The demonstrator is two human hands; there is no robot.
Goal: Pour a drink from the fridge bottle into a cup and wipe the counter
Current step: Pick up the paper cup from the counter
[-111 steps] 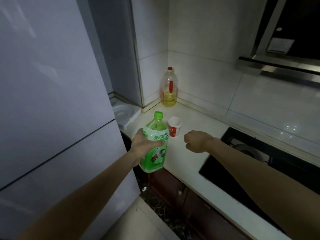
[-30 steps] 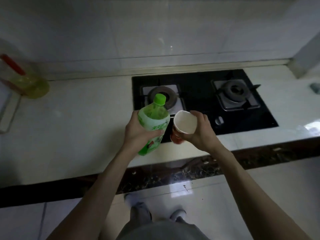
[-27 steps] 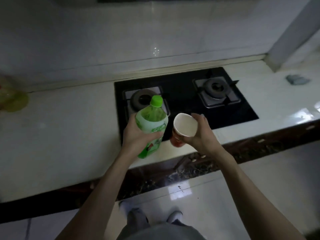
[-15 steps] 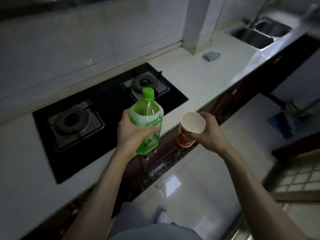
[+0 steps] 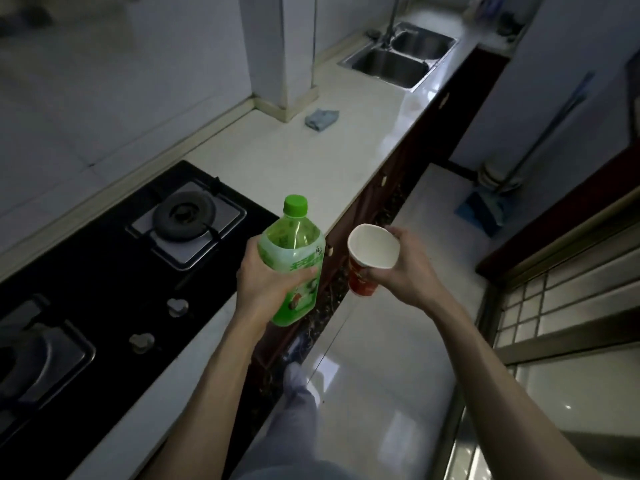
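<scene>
The left hand (image 5: 266, 287) is gripping a translucent green plastic drink bottle (image 5: 294, 254) round its labelled middle, upright, with its green cap (image 5: 295, 205) on. The right hand (image 5: 410, 270) is holding a red paper cup with a white inside (image 5: 372, 245), which is tilting towards the bottle just beside it. Both are hanging just past the pale tabletop's (image 5: 304, 161) front edge. Bare tabletop is stretching from the black gas hob (image 5: 104, 271) to the steel sink (image 5: 391, 65), with a crumpled grey-blue cloth (image 5: 322, 118) lying near its back edge.

cup (image 5: 372, 245) | now in right hand (image 5: 412, 268) | carried with bottle (image 5: 294, 251) past stove (image 5: 86, 258) toward sink (image 5: 388, 65)
</scene>
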